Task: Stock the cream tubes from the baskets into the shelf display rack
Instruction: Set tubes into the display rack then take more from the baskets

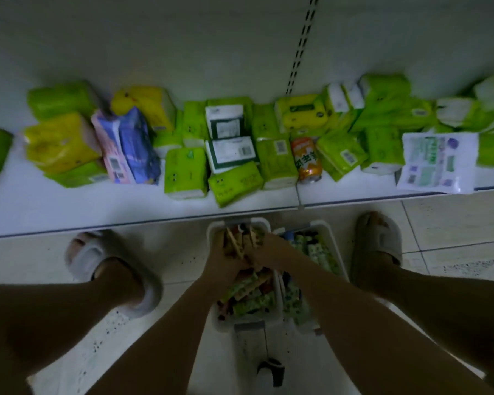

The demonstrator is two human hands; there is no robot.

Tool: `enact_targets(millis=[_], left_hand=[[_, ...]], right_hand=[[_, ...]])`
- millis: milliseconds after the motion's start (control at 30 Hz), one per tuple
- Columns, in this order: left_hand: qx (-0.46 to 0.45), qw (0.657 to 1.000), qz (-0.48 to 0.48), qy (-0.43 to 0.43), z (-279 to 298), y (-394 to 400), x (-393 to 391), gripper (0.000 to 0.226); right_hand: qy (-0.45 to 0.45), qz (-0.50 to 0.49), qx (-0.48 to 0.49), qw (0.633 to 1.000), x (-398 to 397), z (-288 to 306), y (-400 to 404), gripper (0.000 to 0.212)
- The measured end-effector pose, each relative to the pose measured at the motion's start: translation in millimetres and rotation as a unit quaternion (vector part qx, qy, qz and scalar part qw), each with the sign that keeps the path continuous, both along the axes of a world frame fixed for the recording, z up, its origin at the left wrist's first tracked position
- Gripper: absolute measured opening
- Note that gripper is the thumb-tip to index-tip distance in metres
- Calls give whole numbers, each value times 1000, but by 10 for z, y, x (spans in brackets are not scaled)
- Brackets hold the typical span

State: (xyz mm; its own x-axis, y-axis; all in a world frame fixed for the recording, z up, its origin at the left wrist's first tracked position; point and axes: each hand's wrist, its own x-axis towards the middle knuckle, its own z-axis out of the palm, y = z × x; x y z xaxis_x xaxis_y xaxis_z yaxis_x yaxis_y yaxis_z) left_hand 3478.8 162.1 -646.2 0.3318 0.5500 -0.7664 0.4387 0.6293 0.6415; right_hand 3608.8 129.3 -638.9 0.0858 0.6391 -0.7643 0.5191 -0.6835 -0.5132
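- Two white baskets (216,323) at my six o'clock, tubes (253,305) inside too many to count.
- One orange can (306,159) at twelve o'clock.
- Two grey slippers (97,258) on my feet.

Green and yellow tissue packs (186,172) line the white shelf (69,206); orange can (307,159) at one o'clock; pale speckled floor (183,252).

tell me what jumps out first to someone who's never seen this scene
The bright row of green and yellow tissue packs along the low white shelf catches the eye first, with one orange can standing out among them. Below, on the floor between the person's slippered feet, the left hand and right hand meet over a white basket full of cream tubes, gripping a bundle of them.
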Motion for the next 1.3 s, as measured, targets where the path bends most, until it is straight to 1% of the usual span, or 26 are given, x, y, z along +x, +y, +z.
enact_targets(millis=[67, 100, 133, 167, 200, 233, 267, 300, 333, 400, 467, 567, 633, 700, 833, 900, 967, 1067, 1233, 1300], left_hand=[[-28, 999, -13, -14, 189, -33, -118, 34], [-34, 999, -21, -32, 307, -21, -152, 36], [-32, 998, -33, -42, 417, 2, -180, 39], [-30, 997, -38, -62, 554, 29, -207, 42], [-22, 996, -43, -74, 707, 49, -244, 41], [-7, 995, -49, -92, 900, 63, -271, 38], [3, 992, -55, -116, 1063, 92, -278, 38], [10, 989, -52, -139, 1195, 135, -275, 41], [17, 986, -43, -163, 1364, 159, -290, 45], [45, 979, -34, -194, 1680, 218, -352, 43], [89, 973, -48, -208, 2047, 270, -458, 33], [149, 955, -44, -252, 2606, 416, -602, 21], [185, 940, -33, -285, 3028, 516, -674, 22], [223, 925, -27, -307, 3487, 579, -731, 22], [298, 900, -32, -317, 4226, 642, -876, 18], [328, 891, -29, -312, 4487, 697, -983, 19], [361, 882, -27, -303, 4685, 784, -1080, 22], [393, 872, -18, -292, 4879, 903, -1186, 24], [413, 867, -12, -280, 4970, 1051, -1214, 22], [419, 865, -12, -274, 4982, 1111, -1181, 26]], right_hand=[[20, -24, -4, 999, 15, 332, -84, 28], [22, -41, 13, 999, 2, 511, -92, 26], [21, -54, 38, 998, 10, 614, -106, 29], [15, -68, 61, 996, 27, 733, -112, 39], [19, -81, 72, 994, 35, 879, -117, 45], [20, -100, 94, 990, 0, 1134, -149, 39], [32, -105, 119, 987, -42, 1389, -186, 23], [52, -106, 148, 982, -51, 1568, -202, 16], [55, -105, 176, 977, -71, 1766, -241, 22], [43, -103, 227, 968, -148, 2151, -316, 30], [25, -95, 278, 956, -169, 2414, -356, 31], [11, -97, 305, 947, -161, 2845, -427, 18], [0, -109, 331, 937, -137, 3187, -421, 28], [-18, -108, 373, 921, -142, 3555, -368, 33], [-21, -113, 460, 881, -202, 4205, -210, 35], [-8, -122, 487, 865, -236, 4456, -148, 36], [2, -126, 507, 853, -246, 4663, -90, 32], [12, -125, 525, 842, -251, 4901, -20, 30], [-5, -139, 531, 836, -196, 5127, 110, 51], [-16, -139, 536, 833, -179, 5186, 181, 57]])
